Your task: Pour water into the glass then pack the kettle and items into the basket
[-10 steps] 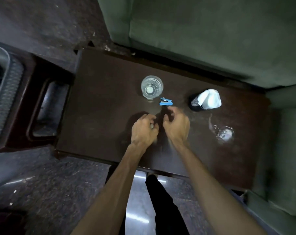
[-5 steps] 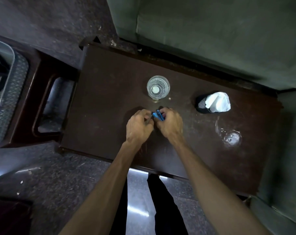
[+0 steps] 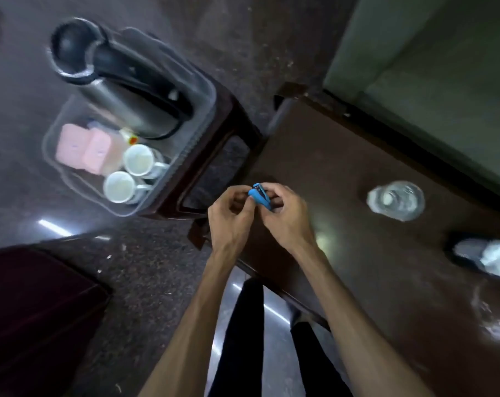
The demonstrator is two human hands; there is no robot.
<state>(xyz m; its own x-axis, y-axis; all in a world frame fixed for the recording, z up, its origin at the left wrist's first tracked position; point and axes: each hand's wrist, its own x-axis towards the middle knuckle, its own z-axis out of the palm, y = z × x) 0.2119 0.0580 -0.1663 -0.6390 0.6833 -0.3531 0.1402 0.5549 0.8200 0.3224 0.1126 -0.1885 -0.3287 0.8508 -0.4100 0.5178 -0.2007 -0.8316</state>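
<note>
A small blue stapler is held between my left hand and my right hand, above the left end of the dark wooden table. Both hands pinch it with their fingertips. To the upper left a clear plastic basket sits on a small dark side table. It holds a steel kettle with a black handle, two white cups and pink packets. A glass of water stands on the table to the right of my hands.
A black holder with white tissue sits at the right edge, with an empty clear glass below it. A green sofa runs along the table's far side. A dark red seat is at lower left. My legs show below.
My hands picked the blue stapler up off the table and carried it left, toward the table's end. The view swung left, which brought the basket with the kettle into sight.
</note>
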